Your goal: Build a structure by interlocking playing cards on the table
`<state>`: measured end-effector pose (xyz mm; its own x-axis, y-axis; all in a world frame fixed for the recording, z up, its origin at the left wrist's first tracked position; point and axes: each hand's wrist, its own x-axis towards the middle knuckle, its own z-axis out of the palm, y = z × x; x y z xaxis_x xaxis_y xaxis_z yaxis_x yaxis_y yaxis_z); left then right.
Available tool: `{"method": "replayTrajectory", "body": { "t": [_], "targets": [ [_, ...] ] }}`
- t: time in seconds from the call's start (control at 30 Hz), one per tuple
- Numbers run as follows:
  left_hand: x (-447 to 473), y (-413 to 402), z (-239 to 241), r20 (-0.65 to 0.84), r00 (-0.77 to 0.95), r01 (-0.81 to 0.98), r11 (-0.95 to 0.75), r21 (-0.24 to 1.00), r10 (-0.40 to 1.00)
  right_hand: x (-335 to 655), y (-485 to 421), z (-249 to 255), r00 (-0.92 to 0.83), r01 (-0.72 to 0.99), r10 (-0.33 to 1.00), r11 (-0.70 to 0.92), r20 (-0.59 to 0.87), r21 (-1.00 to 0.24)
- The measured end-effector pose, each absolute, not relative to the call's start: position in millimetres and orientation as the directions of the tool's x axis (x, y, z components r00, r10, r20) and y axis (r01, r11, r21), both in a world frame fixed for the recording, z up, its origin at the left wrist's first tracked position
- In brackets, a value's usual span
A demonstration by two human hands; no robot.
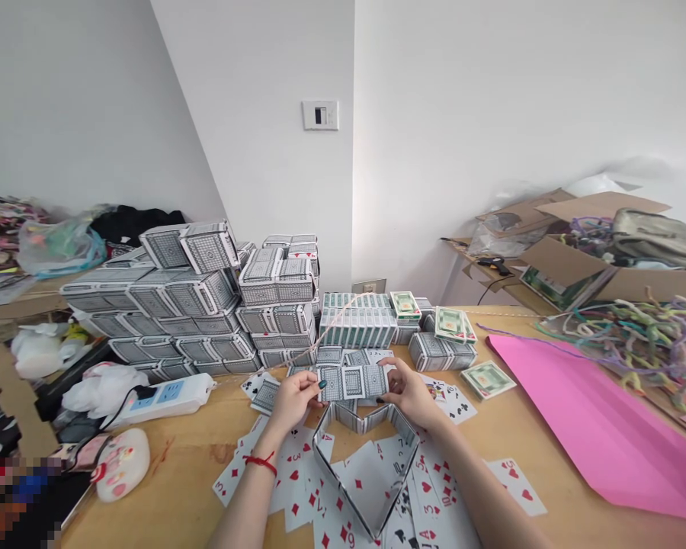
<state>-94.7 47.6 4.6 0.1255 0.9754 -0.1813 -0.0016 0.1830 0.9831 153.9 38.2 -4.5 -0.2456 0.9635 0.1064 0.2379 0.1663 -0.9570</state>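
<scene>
Between my two hands is a strip of joined playing cards [353, 382], its grey patterned backs facing me. My left hand [298, 398] pinches the strip's left end between thumb and fingers. At its right end, my right hand [405, 393] is closed on it the same way. Just below, a heart-shaped frame [343, 496] of folded cards stands on the table, its point towards me. Loose playing cards [297, 476] lie face up under and around the frame, some showing hearts and diamonds.
Stacks of card-built blocks [177, 297] rise at the back left. Boxed card decks [357, 320] line the back, near a loose deck box [488, 379]. A white power strip [165, 398] lies left, pink paper [583, 427] right. Open cardboard boxes [606, 263] stand at far right.
</scene>
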Motion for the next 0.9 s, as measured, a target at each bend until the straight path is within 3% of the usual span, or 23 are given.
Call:
{"method": "replayTrajectory", "body": {
  "t": [0.9],
  "targets": [
    [-83, 48, 2, -0.152, 0.113, 0.039, 0.148, 0.988, 0.982, 147, 41, -13, -0.271, 0.284, 0.953, 0.214, 0.136, -0.935]
  ]
}}
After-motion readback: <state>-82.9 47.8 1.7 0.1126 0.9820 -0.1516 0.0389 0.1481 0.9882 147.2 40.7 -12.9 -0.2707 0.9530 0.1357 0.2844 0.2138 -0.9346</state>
